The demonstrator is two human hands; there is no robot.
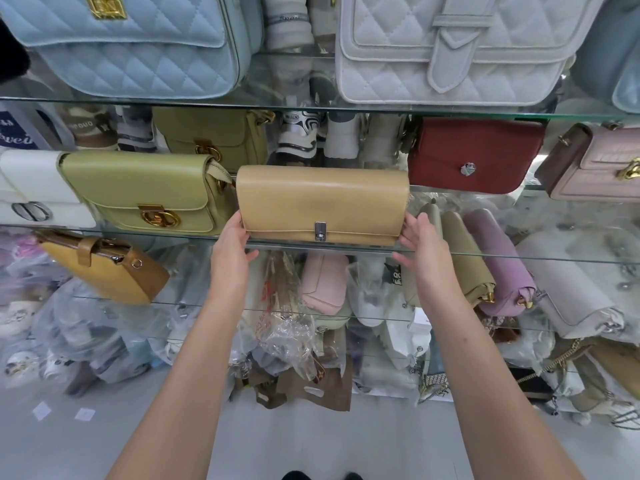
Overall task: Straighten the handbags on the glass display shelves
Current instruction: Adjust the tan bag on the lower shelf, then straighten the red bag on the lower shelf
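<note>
A tan flap handbag [322, 202] with a silver clasp stands upright at the front edge of the middle glass shelf [485, 252]. My left hand [231, 251] presses flat against the bag's left end. My right hand [420, 251] is at its right end, fingers spread and just touching or a hair apart from it. To the left stands an olive-green handbag [138, 188] with a gold clasp. To the right, further back, sits a dark red handbag [474, 154]. A pale pink handbag [595, 164] is at the far right.
The upper glass shelf carries a light blue quilted bag [138, 46] and a white quilted bag [450, 50]. A white bag [31, 188] is at far left. The lower shelf holds a mustard bag [107, 268], a lilac bag [498, 261] and plastic-wrapped goods. Bags lie on the floor below.
</note>
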